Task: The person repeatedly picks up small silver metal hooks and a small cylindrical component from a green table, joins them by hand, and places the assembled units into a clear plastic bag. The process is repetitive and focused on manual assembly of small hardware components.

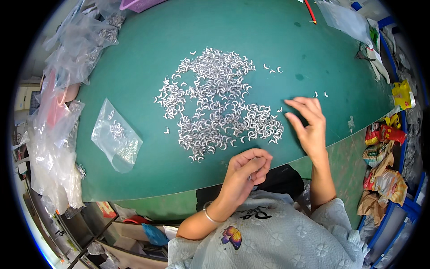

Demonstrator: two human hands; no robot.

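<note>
Around the green worktop [143,54] crowd clear plastic bags [51,152] along the left edge, well beyond the left hand, and a shelf of packages [389,183] on the right, outward from the right hand. The main heap of small, silvery, crescent-shaped pieces [212,123] lies spread ahead of the left hand [242,172] and to the left of the right hand [310,127].

The right hand has thumb and forefinger spread, with no piece visible between them; a single loose crescent [280,110] lies just left of its fingertips, at the heap's edge. The left hand, near the worktop's front edge, is loosely curled with the thumb toward the forefinger (its palm is turned away, so I cannot tell whether it holds anything).

Judging by that pose, the step in hand is picking or sorting the crescents one by one. The next move probably calls for a small shift left and a light fingertip pinch, since such thin pieces could easily tangle or skid. An open-looking clear bag [102,135] with some pieces inside lies well left of the left hand, apart from the heap.
</note>
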